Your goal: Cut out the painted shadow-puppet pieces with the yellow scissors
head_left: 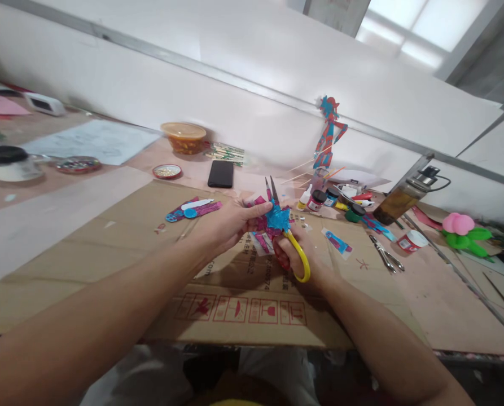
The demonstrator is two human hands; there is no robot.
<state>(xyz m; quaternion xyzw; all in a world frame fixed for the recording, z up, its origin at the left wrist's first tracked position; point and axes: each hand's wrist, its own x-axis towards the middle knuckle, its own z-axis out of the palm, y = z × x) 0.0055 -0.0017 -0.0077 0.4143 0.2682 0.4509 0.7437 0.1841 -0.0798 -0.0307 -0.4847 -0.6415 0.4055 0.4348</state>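
Note:
My left hand pinches a painted cut-out, bright blue with magenta edges, above the cardboard sheet. My right hand grips scissors by their yellow and red handles. The blades point away from me and lie at the cut-out, their tips showing just beyond it, slightly apart. Below the hands, a magenta-and-blue piece on clear film is partly covered. More painted pieces lie to the left, and a small blue-and-magenta strip rests to the right.
The cardboard sheet covers the table's middle. Behind it are a black phone, a lidded tub and paint jars. A painted paper figure stands at the wall. Pliers and a tea bottle are at right.

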